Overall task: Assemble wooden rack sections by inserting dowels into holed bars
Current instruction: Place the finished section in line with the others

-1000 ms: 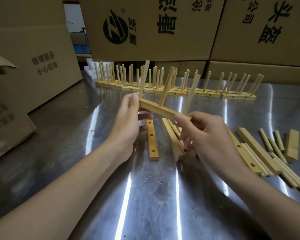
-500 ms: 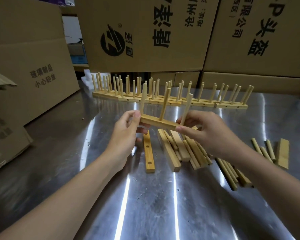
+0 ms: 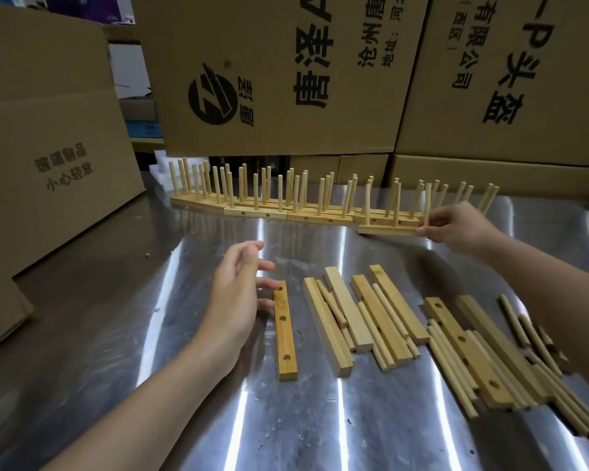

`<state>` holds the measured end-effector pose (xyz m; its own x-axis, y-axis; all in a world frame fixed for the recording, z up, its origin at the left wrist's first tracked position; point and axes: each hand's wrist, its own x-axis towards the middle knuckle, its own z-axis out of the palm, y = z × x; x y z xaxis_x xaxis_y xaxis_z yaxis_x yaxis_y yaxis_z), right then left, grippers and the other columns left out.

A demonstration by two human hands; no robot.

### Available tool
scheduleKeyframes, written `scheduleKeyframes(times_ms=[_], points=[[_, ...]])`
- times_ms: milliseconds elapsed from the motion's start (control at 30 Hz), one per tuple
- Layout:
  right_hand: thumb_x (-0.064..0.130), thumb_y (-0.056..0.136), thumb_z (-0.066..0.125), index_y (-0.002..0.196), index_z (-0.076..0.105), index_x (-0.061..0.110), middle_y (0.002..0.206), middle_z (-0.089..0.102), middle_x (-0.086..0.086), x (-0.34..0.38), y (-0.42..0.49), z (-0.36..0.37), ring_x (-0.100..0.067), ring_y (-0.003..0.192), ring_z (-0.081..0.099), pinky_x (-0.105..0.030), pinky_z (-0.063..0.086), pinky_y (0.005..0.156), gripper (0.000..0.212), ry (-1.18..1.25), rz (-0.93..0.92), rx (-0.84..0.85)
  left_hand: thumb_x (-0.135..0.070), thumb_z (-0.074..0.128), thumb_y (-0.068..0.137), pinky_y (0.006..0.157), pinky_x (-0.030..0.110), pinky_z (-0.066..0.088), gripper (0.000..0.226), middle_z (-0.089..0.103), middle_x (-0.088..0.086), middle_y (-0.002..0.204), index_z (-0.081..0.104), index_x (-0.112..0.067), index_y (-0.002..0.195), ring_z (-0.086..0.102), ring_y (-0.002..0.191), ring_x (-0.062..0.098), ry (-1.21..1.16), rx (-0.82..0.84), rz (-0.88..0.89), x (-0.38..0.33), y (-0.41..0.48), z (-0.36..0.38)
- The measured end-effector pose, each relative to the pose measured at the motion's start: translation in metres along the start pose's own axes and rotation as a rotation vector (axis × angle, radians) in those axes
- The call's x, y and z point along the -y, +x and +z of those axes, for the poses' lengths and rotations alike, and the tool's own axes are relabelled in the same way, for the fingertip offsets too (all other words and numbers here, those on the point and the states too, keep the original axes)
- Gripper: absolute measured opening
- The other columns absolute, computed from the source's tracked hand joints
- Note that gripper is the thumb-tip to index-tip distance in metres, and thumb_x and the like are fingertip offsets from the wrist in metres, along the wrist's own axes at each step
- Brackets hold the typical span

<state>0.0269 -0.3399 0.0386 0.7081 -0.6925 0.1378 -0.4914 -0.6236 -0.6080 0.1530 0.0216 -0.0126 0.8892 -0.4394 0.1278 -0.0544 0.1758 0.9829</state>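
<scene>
My right hand (image 3: 456,227) pinches the right end of a rack section (image 3: 386,228), a bar with three upright dowels, low over the table in front of the row of finished sections (image 3: 262,209) at the back. My left hand (image 3: 238,294) hovers open, holding nothing, with its fingers just left of a darker holed bar (image 3: 285,331) lying flat. To the right lie loose bars (image 3: 340,311) and dowels (image 3: 378,334), with a further pile of holed bars and dowels (image 3: 470,351).
The shiny metal table (image 3: 150,334) is ringed by large cardboard boxes at the back (image 3: 286,79) and left (image 3: 48,147). More loose dowels (image 3: 510,314) lie at the far right near my right forearm.
The rack section was held in both hands near the middle. My left hand has let go and dropped toward the dark holed bar; my right hand has carried the section back right to the row.
</scene>
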Motion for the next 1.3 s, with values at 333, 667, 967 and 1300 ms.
scheduleKeyframes(times_ms=[333,667,967,1300], points=[[0.027,0.094,0.079,0.111,0.078,0.018,0.113,0.071,-0.008,-0.028,0.035,0.008,-0.032,0.118,0.061,-0.045,0.050,0.101,0.020,-0.098,0.095,0.009,-0.042,0.040,0.114,0.053,0.023,0.053,0.037,0.070,0.009,0.103,0.070,-0.019,0.113,0.070,0.073,0.012,0.015,-0.013,0.005,0.006,0.004,0.000],[0.032,0.091,0.081,0.094,0.067,0.022,0.094,0.066,-0.004,-0.031,0.051,0.027,-0.015,0.083,0.060,-0.026,0.043,0.061,0.018,-0.099,0.114,-0.103,-0.045,0.041,0.112,0.057,0.026,0.052,0.043,0.071,0.005,0.097,0.073,-0.017,0.106,0.069,0.074,0.015,0.020,-0.002,-0.006,0.004,0.002,0.000],[0.030,0.087,0.086,0.091,0.064,0.021,0.090,0.064,-0.002,-0.027,0.057,0.034,-0.014,0.081,0.058,-0.036,0.050,0.075,0.024,-0.089,0.103,-0.161,-0.045,0.041,0.112,0.053,0.021,0.052,0.046,0.071,0.004,0.092,0.073,-0.013,0.104,0.068,0.070,0.012,0.015,0.000,-0.009,0.001,-0.001,0.002],[0.034,0.090,0.083,0.089,0.064,0.018,0.091,0.065,-0.006,-0.026,0.061,0.036,-0.016,0.079,0.059,-0.029,0.045,0.061,0.024,-0.144,0.096,-0.142,-0.046,0.041,0.112,0.054,0.022,0.052,0.047,0.070,0.004,0.093,0.074,-0.013,0.103,0.067,0.073,0.014,0.017,0.004,-0.012,0.000,-0.002,0.002]])
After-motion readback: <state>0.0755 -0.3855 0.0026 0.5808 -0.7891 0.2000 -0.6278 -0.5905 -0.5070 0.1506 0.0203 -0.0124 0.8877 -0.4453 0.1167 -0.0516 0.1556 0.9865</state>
